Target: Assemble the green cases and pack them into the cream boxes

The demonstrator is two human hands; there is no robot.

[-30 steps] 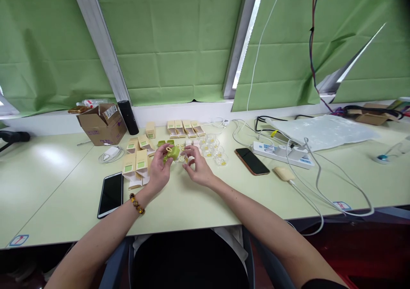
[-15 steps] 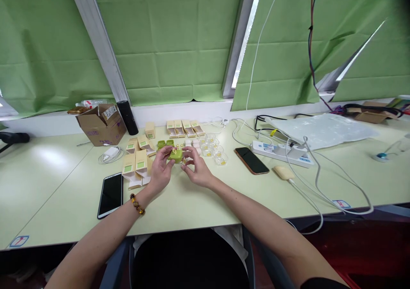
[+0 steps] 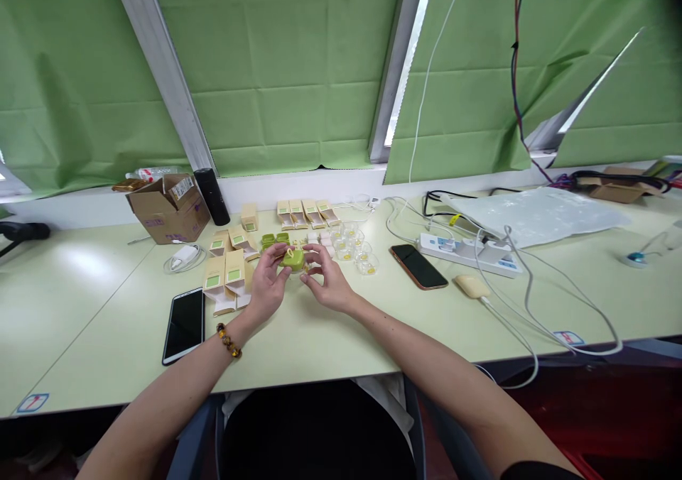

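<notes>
A small green case (image 3: 293, 259) with a pale loop on top is held up over the table between both hands. My left hand (image 3: 268, 281) closes on its left side, fingers behind and thumb in front. On the other side my right hand (image 3: 327, 279) grips it with bent fingers, the thumb low near its edge. What seems to be clear plastic shows under the case. Behind the hands lie more green cases (image 3: 274, 239), small pinkish-white pieces (image 3: 321, 238) and several clear plastic shells (image 3: 367, 264) with yellow spots. Left of my left hand stand opened kraft boxes (image 3: 215, 281) with green labels.
A white-edged phone (image 3: 184, 326) lies at left, a dark phone (image 3: 419, 267) at right. Beyond that are a power strip (image 3: 469, 254), a cream-coloured charger (image 3: 472, 286) and looping cables. A cardboard box (image 3: 175, 214) and black cylinder (image 3: 212, 196) stand by the wall.
Almost nothing differs. The green case and the fingers around it have shifted very slightly; both hands keep their grip.
</notes>
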